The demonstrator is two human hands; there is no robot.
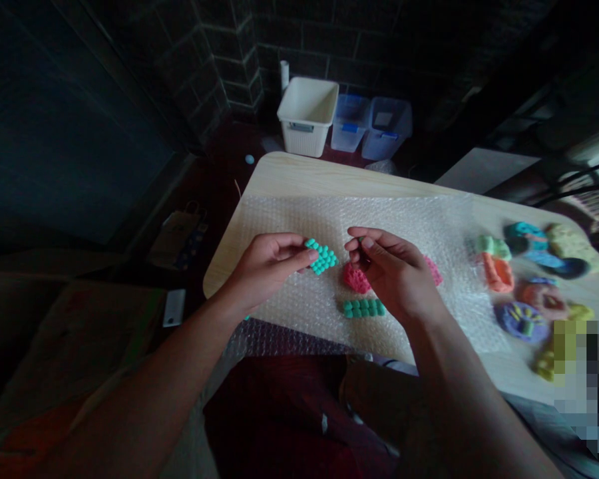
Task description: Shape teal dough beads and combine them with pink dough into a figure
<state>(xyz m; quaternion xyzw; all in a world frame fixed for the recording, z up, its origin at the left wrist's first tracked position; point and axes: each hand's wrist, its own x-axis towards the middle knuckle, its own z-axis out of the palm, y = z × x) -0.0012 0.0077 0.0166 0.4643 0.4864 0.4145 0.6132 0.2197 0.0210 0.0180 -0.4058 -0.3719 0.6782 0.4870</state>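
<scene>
My left hand (267, 269) pinches the edge of a teal piece built of small round balls (324, 259), held above the bubble wrap. My right hand (399, 276) faces it, a short gap away, with thumb and fingertips pressed together. Whatever lies between those fingertips is too small and dark to make out. Beneath the right hand is a pink lumpy piece (357, 278), partly covered by it; more pink shows past the hand's far side. Closer to me, a teal strip of balls in two rows (364, 308) rests flat on the bubble wrap (299, 219).
Several coloured soft-looking shapes stand on the table's right, among them an orange and green piece (499, 273) and a purple disc (522, 321). The pale wooden table (289, 174) has rounded corners. Beyond it sit a white bin (307, 136) and two clear boxes (349, 126).
</scene>
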